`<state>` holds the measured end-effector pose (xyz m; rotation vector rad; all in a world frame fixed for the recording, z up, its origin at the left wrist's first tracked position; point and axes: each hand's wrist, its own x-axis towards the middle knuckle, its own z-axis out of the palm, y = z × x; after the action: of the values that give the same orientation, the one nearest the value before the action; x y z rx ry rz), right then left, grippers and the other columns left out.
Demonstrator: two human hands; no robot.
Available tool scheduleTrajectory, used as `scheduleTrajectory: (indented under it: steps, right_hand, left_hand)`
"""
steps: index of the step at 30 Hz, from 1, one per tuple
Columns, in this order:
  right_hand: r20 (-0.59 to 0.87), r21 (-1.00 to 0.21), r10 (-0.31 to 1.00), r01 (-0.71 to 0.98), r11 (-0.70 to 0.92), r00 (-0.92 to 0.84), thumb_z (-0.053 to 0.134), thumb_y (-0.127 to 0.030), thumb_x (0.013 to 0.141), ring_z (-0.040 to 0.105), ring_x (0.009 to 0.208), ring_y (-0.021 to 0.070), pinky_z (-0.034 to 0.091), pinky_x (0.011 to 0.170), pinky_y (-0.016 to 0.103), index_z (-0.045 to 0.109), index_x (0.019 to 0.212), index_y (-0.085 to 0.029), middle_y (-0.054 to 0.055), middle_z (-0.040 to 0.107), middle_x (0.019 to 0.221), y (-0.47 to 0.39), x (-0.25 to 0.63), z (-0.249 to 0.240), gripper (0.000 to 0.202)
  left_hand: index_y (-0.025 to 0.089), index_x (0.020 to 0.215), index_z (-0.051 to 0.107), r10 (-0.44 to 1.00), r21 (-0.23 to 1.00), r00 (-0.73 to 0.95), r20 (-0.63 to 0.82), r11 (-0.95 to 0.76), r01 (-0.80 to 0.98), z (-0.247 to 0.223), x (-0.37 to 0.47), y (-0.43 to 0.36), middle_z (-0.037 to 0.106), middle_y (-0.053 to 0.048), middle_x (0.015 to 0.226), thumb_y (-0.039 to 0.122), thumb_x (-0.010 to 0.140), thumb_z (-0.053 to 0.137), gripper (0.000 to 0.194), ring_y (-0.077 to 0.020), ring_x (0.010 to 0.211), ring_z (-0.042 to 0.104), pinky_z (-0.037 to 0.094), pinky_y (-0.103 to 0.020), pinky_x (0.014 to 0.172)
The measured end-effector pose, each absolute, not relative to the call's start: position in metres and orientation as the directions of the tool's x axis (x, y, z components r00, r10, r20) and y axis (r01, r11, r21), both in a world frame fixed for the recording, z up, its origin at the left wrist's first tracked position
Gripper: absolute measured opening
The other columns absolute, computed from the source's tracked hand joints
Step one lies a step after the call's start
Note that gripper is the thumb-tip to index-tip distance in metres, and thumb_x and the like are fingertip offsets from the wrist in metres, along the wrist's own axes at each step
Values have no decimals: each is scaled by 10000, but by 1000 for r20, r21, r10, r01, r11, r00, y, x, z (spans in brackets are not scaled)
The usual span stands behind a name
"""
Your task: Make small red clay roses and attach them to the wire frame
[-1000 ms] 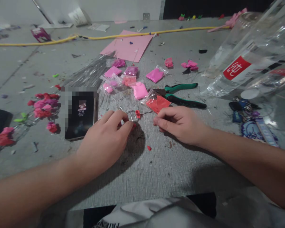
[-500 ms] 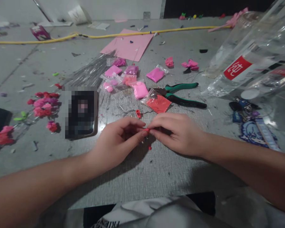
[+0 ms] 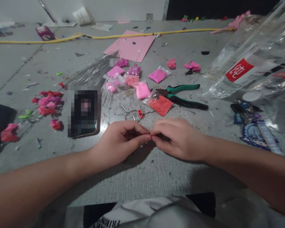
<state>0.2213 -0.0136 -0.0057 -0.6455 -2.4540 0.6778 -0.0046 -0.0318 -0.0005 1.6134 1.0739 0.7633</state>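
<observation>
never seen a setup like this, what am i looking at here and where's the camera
There is no machine: these are a person's two bare hands, seen through a camera worn on that person's head, looking forward and down. The left hand and right hand meet at pinched fingertips above a grey table; anything between them is too hidden to make out. Just beyond lie a small red flower-like piece on wire, a clear bag of orange-red material and green-and-black pliers. Further left are a phone, its screen blurred, and a pink-and-red flower cluster; at right, clear plastic bottles.
</observation>
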Motion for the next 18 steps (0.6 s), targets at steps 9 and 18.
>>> scheduleTrajectory:
  steps: [9, 18]
  right_hand:
    - [157, -902, 863, 285, 323, -481, 373, -328, 1093, 408, 591, 125, 332, 560, 291, 408, 765, -229, -34, 422, 666, -7, 228, -8, 344]
    - [198, -835, 857, 376, 401, -475, 580, -251, 985, 564, 614, 118, 418, 558, 256, 656, 807, -181, -1, 649, 708, -2, 228, -6, 206]
  left_hand:
    - [183, 953, 729, 918, 940, 385, 96, -211, 269, -7, -8, -29, 802, -66, 957, 274, 928, 730, 94, -190, 861, 765, 639, -313, 775]
    - [189, 1010, 750, 744, 591, 548, 382, -653, 475, -15, -13, -18, 801, -63, 1051, 106, 949, 620, 166, -181, 964, 751, 604, -320, 895]
